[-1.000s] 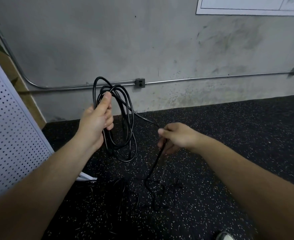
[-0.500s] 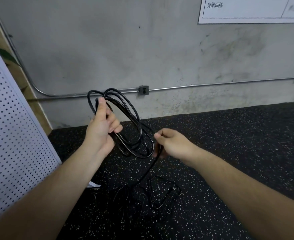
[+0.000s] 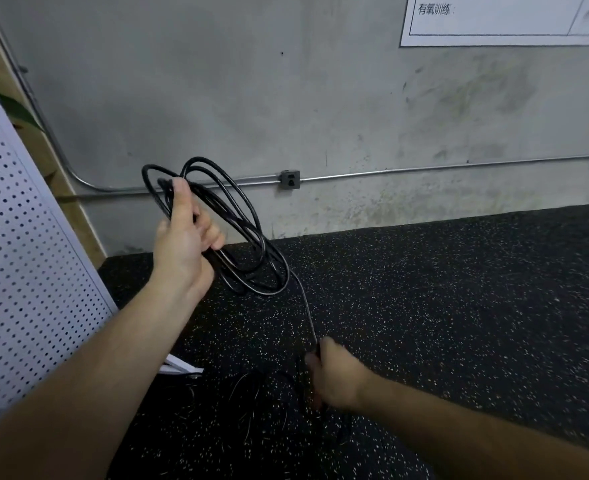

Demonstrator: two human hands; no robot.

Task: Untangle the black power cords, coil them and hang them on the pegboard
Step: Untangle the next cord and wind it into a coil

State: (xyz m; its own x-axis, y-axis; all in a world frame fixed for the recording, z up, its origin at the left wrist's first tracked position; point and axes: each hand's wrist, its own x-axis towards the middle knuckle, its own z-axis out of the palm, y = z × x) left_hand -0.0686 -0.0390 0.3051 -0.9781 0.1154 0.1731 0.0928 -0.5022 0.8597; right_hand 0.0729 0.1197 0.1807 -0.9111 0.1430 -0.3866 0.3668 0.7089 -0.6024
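My left hand [image 3: 185, 244] grips a coil of black power cord [image 3: 248, 237] with several loops, held up in front of the wall. From the coil's lower end one strand runs taut down to my right hand [image 3: 334, 377], which grips the cord low over the floor. More black cord [image 3: 251, 393] lies tangled on the speckled floor between my arms, hard to make out against the dark mat. The white pegboard [image 3: 26, 271] leans at the far left.
A grey concrete wall [image 3: 286, 98] stands ahead with a metal conduit and an outlet box [image 3: 290, 180]. A white paper sign [image 3: 507, 20] hangs at the top right. Black speckled rubber flooring [image 3: 459, 306] stretches to the right. A white object [image 3: 180, 367] lies at the pegboard's foot.
My right hand has slid down the cord from beside the coil to near the floor, pulling the strand taut. My left hand has kept hold of the coil, raised higher.
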